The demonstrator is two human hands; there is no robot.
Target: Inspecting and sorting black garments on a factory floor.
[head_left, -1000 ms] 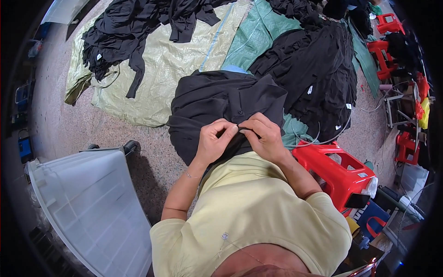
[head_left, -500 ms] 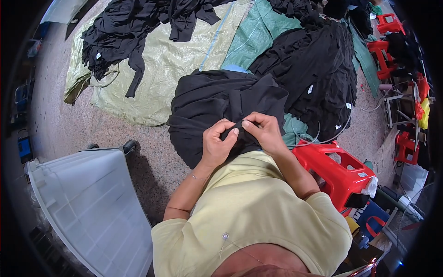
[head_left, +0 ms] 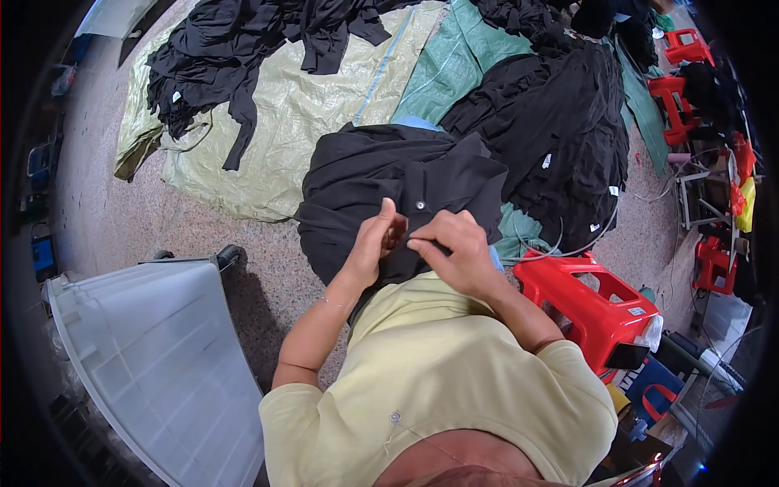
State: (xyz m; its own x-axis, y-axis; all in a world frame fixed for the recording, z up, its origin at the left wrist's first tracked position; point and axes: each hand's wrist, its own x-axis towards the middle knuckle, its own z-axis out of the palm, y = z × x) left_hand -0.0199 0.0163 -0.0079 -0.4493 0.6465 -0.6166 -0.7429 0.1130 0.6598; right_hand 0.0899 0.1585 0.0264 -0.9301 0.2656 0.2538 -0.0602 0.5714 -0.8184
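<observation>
A black garment [head_left: 365,174] lies bunched across my lap, with a small round button [head_left: 420,205] showing on it just beyond my fingers. My right hand [head_left: 458,247] is closed in a pinch, thumb and forefinger together at the cloth below the button. Beside it, on the left, my left hand [head_left: 375,243] has its thumb raised away from curled fingers. Nothing shows in its grasp, though its fingertips are partly hidden against the dark cloth.
A large black garment pile [head_left: 552,138] lies on green sheeting [head_left: 454,61] ahead right; another pile [head_left: 203,65] covers pale yellow sheeting [head_left: 292,130]. A white plastic bin [head_left: 162,349] stands at left. A red stool [head_left: 580,296] with a phone [head_left: 627,355] is at right.
My hands have parted and dropped slightly nearer my body. The left thumb has lifted off the cloth, and the button they covered now shows.
</observation>
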